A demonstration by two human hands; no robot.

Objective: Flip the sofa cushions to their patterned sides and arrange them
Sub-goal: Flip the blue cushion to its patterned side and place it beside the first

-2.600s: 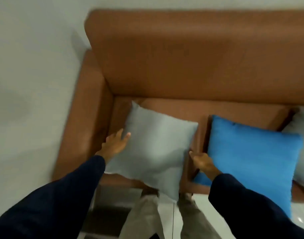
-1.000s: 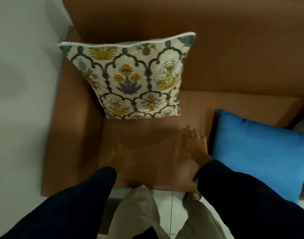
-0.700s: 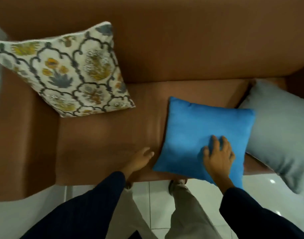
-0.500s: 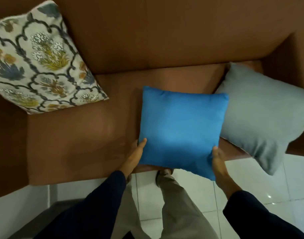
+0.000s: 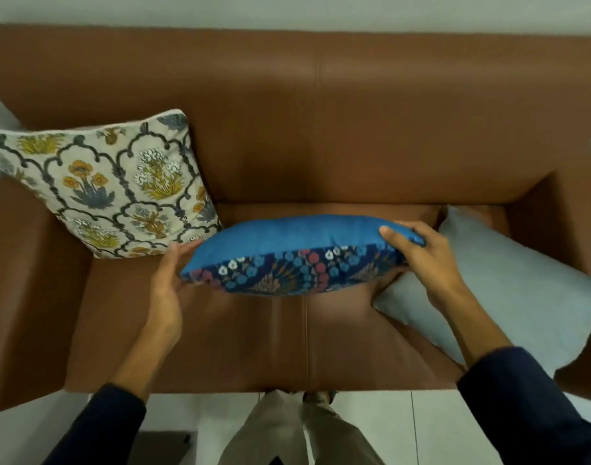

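Observation:
A blue cushion [image 5: 294, 234] is lifted edge-on above the middle of the brown sofa seat [image 5: 240, 344]; its plain blue side faces the backrest and its dark floral side faces me. My left hand [image 5: 168, 283] holds its left end and my right hand [image 5: 421, 253] grips its right end. A cream cushion with yellow and grey flowers [image 5: 109, 186] leans patterned side out in the sofa's left corner. A plain grey cushion [image 5: 509, 283] lies at the right end, partly behind my right arm.
The sofa backrest [image 5: 321, 129] runs across the top, with armrests at the left [image 5: 22, 297] and right [image 5: 576, 236]. White tiled floor [image 5: 388, 427] and my legs are at the bottom. A pale wall lies behind the sofa.
The grey cushion at the left was flipped and stood patterned side out in the corner. Both hands then moved to the blue cushion, took its sides and raised and tipped it, exposing its floral side.

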